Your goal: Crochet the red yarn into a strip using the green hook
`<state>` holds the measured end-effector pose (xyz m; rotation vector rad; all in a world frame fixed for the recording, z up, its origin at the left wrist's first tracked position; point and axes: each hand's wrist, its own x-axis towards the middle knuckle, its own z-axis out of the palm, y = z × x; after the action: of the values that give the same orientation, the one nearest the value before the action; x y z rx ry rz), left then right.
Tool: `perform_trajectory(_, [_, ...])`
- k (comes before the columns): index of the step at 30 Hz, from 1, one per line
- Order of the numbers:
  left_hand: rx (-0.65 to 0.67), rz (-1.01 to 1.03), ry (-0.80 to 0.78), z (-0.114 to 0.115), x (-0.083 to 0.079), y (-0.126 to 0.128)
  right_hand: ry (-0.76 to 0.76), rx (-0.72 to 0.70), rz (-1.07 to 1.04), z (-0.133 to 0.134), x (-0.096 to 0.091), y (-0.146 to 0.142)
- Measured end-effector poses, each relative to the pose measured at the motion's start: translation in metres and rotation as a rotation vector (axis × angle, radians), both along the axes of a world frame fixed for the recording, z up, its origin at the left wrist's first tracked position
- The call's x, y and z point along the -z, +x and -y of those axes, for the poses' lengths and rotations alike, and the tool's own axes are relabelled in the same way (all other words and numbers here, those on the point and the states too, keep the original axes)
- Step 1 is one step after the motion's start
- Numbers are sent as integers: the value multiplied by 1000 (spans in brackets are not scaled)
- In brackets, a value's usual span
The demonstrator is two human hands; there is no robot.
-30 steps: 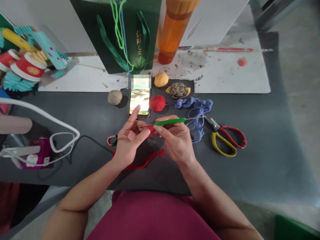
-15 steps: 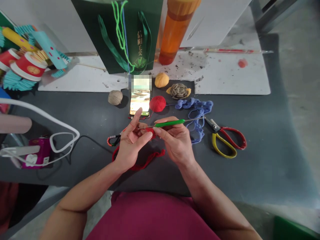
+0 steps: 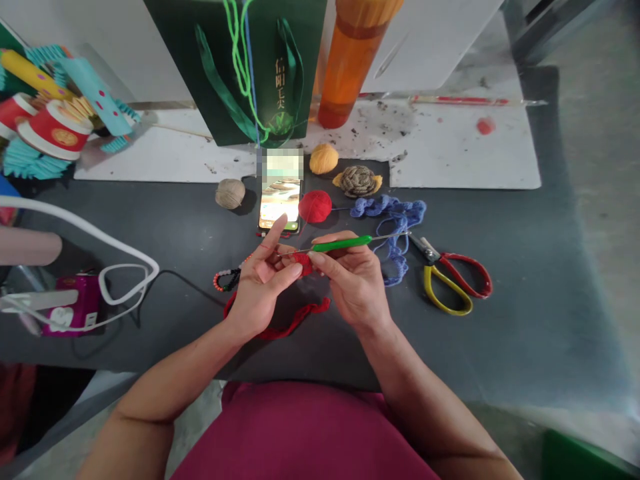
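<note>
My right hand (image 3: 353, 277) is closed around a green-handled crochet hook (image 3: 343, 245), its thin metal tip pointing left. A small piece of red crochet (image 3: 303, 264) is pinched between the thumb and fingers of my left hand (image 3: 263, 280), whose index finger is raised with red yarn over it. The hook's tip lies at the upper edge of that piece. A strip of red crochet (image 3: 295, 323) hangs below my left hand onto the table. Just beyond my hands sits a red yarn ball (image 3: 315, 207), beside a lit phone (image 3: 280, 200).
Blue crochet (image 3: 395, 217) and scissors (image 3: 450, 277) with red and yellow handles lie to the right. Yellow (image 3: 324, 159) and beige (image 3: 231, 194) yarn balls and a crochet flower (image 3: 357, 181) are farther back. A green bag (image 3: 240, 80) and orange bottle (image 3: 355, 67) stand behind; a white cable (image 3: 125, 250) curves at left.
The crochet hook has shifted slightly to the right and up in my right hand. The red piece shows a little more between my fingers; my left hand stays nearly in place.
</note>
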<state>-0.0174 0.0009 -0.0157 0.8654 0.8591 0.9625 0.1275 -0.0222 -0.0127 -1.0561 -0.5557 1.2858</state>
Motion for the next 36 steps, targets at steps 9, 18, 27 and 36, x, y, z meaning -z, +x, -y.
perform_trajectory(9, [43,28,-25,-3,0,-1,-13,-10,-20,-1,-1,-1])
perform_trajectory(18, [34,37,-56,-3,-3,0,-14,-19,-64,-1,-4,-1])
perform_trajectory(27, [43,54,-79,-3,-2,-2,9,-74,-100,0,-5,1])
perform_trajectory(36, [-5,134,-140,-3,-7,0,11,-67,-84,-1,-1,1])
